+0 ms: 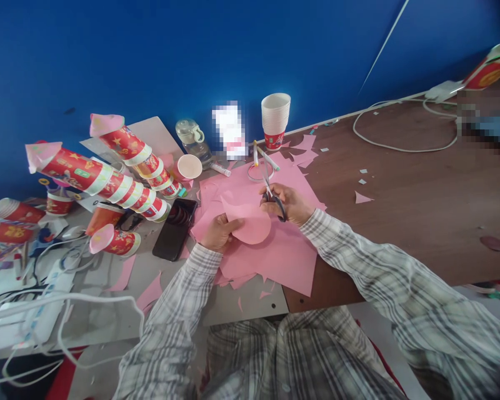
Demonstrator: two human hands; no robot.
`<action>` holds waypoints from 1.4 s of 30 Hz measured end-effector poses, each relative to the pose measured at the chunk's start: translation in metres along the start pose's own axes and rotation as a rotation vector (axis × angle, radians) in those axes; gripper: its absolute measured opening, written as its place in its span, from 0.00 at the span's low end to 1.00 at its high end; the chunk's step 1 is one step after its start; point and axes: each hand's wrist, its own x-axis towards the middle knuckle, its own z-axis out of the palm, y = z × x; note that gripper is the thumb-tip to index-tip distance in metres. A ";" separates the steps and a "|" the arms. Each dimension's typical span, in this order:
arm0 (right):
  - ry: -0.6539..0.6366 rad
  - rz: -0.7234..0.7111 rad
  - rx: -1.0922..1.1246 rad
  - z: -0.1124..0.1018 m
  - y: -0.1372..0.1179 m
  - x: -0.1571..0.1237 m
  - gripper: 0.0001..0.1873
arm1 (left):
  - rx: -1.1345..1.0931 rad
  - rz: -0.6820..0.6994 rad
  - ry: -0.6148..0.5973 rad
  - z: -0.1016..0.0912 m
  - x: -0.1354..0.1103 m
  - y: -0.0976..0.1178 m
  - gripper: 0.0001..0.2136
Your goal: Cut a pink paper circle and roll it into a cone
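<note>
The left hand [219,232] pinched a pink paper disc [250,219] near the table's [420,200] front edge; the right hand [285,203] gripped scissors [270,191] at its upper rim. Cup [127,143] lettering was unreadable.

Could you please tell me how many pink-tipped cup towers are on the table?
2. Both lie left of the phone: the front tower and the back tower. Cups at the far right may be another.
</note>
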 end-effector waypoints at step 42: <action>0.370 -0.165 0.019 0.053 0.020 -0.009 0.23 | -0.331 0.125 -0.091 0.025 -0.007 -0.022 0.18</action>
